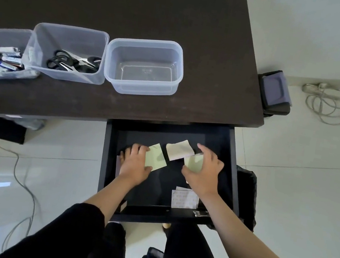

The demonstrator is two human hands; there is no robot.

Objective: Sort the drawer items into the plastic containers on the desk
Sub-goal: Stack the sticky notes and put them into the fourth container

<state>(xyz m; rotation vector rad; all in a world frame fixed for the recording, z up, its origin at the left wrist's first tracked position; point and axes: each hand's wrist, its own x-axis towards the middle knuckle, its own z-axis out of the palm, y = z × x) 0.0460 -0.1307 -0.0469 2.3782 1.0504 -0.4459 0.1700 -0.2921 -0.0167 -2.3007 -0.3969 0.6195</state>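
Note:
Both hands are inside the open black drawer [231, 168] below the desk edge. My left hand [135, 162] grips a pale green sticky-note pad [158, 158] by its left side. My right hand [204, 171] curls round a second green pad [192, 163]. A pale pink pad [178, 151] lies between them, toward the back. A white patterned paper [184, 199] lies near the drawer's front. On the desk stand three clear plastic containers: an empty one [144, 66], one with scissors [67, 53], and one with batteries [1, 53].
The dark desk [140, 6] runs across the top. A black bin [275, 91] sits off the desk's right end, with a coiled cable [328, 105] on the tiled floor. Another cable [21, 180] trails across the floor at left. My dark-clothed legs are below the drawer.

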